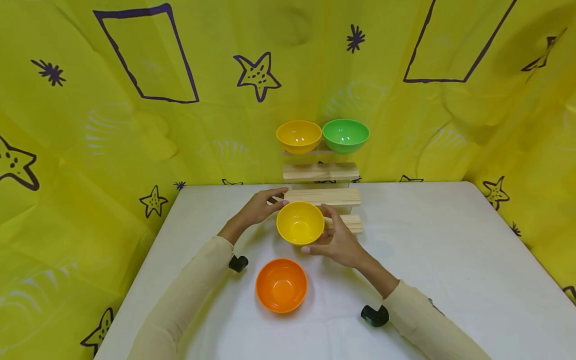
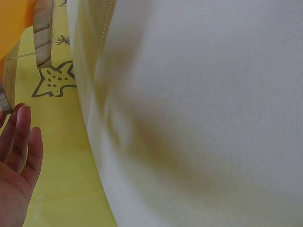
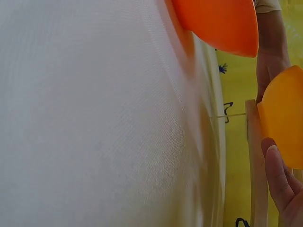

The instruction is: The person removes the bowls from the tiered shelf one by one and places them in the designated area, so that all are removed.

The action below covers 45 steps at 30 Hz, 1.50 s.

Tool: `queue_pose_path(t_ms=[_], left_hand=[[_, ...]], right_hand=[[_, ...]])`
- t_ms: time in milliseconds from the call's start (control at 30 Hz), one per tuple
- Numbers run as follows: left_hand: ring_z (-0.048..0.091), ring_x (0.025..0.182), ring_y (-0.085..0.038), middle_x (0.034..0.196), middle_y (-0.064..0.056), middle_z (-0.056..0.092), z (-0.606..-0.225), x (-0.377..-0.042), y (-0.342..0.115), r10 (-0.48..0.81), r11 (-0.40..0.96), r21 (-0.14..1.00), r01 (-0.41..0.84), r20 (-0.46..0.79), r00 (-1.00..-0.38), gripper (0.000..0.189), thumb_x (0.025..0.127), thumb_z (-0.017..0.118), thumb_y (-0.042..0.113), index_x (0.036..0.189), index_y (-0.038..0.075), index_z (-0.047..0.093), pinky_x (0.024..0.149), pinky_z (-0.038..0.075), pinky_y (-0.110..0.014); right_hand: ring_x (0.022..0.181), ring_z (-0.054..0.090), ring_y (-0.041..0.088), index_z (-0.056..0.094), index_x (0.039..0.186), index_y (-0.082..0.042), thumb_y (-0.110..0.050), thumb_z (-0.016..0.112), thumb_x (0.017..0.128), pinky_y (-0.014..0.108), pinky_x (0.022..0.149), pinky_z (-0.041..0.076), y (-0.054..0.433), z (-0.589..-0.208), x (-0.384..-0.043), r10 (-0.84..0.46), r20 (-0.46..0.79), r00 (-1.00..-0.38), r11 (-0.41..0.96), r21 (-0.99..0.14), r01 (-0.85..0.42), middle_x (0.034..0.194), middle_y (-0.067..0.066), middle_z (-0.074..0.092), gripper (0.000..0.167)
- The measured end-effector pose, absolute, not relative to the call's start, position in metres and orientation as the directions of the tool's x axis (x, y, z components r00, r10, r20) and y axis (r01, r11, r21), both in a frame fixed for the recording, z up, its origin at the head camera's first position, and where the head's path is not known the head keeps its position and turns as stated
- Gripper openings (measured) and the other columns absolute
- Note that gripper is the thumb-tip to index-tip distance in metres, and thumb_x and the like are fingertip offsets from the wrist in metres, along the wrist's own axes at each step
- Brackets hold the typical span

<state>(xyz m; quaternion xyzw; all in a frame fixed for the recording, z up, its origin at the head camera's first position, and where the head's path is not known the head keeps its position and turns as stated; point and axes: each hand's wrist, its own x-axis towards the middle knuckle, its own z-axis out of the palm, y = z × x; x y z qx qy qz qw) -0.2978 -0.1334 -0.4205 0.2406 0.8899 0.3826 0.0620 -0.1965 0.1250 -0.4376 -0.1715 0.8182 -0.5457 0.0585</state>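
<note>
A yellow bowl (image 1: 300,223) is held by my right hand (image 1: 339,245), thumb low at its near side and fingers round its right side. The bowl is in front of the lower steps of a wooden stepped stand (image 1: 321,196). My left hand (image 1: 261,206) is at the stand's left side, fingertips by a step's end and thumb near the bowl's rim; whether the thumb touches the bowl I cannot tell. In the left wrist view the left fingers (image 2: 21,137) look nearly straight. On the white table, nearer me, rests an orange bowl (image 1: 281,286).
Another yellow bowl (image 1: 299,137) and a green bowl (image 1: 345,136) stand side by side on the stand's top step. Behind the white table (image 1: 427,240) hangs a yellow sheet (image 1: 216,130) with drawn stars. Dark wrist pieces (image 1: 375,316) sit under the forearms.
</note>
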Motion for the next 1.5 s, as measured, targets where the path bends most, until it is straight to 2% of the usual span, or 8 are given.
queue_pose_path(t_ms=[133, 333, 500, 700, 1133, 1500], left_hand=[[0.067, 0.111, -0.032, 0.135, -0.015, 0.064, -0.421, -0.298, -0.133, 0.478, 0.589, 0.710, 0.387, 0.080, -0.875, 0.050, 0.102, 0.061, 0.028, 0.147, 0.009, 0.052, 0.092, 0.057, -0.042], [0.067, 0.110, -0.032, 0.137, -0.015, 0.063, -0.422, -0.298, -0.134, 0.479, 0.587, 0.710, 0.390, 0.084, -0.874, 0.050, 0.102, 0.061, 0.029, 0.148, 0.010, 0.052, 0.091, 0.057, -0.043], [0.067, 0.111, -0.032, 0.137, -0.015, 0.063, -0.420, -0.298, -0.134, 0.478, 0.593, 0.706, 0.387, 0.079, -0.875, 0.050, 0.102, 0.060, 0.030, 0.148, 0.010, 0.052, 0.091, 0.057, -0.042], [0.067, 0.110, -0.032, 0.135, -0.016, 0.064, -0.418, -0.298, -0.135, 0.481, 0.595, 0.698, 0.399, 0.088, -0.872, 0.050, 0.102, 0.060, 0.028, 0.148, 0.009, 0.052, 0.092, 0.057, -0.043], [0.067, 0.111, -0.034, 0.135, -0.018, 0.064, -0.418, -0.298, -0.134, 0.486, 0.592, 0.699, 0.400, 0.086, -0.870, 0.051, 0.102, 0.061, 0.028, 0.148, 0.008, 0.051, 0.093, 0.056, -0.044], [0.066, 0.111, -0.035, 0.135, -0.017, 0.064, -0.418, -0.299, -0.136, 0.492, 0.553, 0.752, 0.359, 0.052, -0.869, 0.054, 0.100, 0.064, 0.030, 0.149, 0.012, 0.051, 0.096, 0.054, -0.045]], right_hand=[[0.104, 0.064, 0.029, 0.019, 0.157, -0.015, -0.032, 0.092, 0.073, 0.038, 0.089, 0.053, 0.121, -0.439, -0.199, -0.354, 0.109, -0.929, 0.326, -0.917, -0.231, 0.155, 0.014, 0.031, 0.112], [0.126, 0.054, 0.034, 0.014, 0.160, -0.012, -0.036, 0.092, 0.073, 0.047, 0.104, 0.047, 0.116, -0.437, -0.200, -0.344, 0.072, -0.936, 0.357, -0.912, -0.202, 0.159, 0.015, 0.028, 0.119], [0.136, 0.047, 0.035, 0.013, 0.160, -0.013, -0.041, 0.093, 0.070, 0.056, 0.116, 0.034, 0.113, -0.435, -0.201, -0.344, 0.054, -0.938, 0.377, -0.907, -0.190, 0.160, 0.014, 0.030, 0.124], [0.135, 0.048, 0.033, 0.014, 0.160, -0.013, -0.041, 0.093, 0.069, 0.055, 0.116, 0.034, 0.110, -0.433, -0.204, -0.359, 0.060, -0.932, 0.375, -0.905, -0.202, 0.157, 0.014, 0.035, 0.124], [0.134, 0.048, 0.034, 0.016, 0.159, -0.014, -0.040, 0.093, 0.069, 0.054, 0.115, 0.037, 0.112, -0.435, -0.207, -0.362, 0.055, -0.931, 0.378, -0.904, -0.200, 0.156, 0.013, 0.036, 0.121], [0.132, 0.049, 0.034, 0.019, 0.158, -0.016, -0.038, 0.092, 0.072, 0.055, 0.112, 0.039, 0.119, -0.440, -0.205, -0.382, 0.060, -0.922, 0.345, -0.916, -0.203, 0.155, 0.013, 0.036, 0.115]])
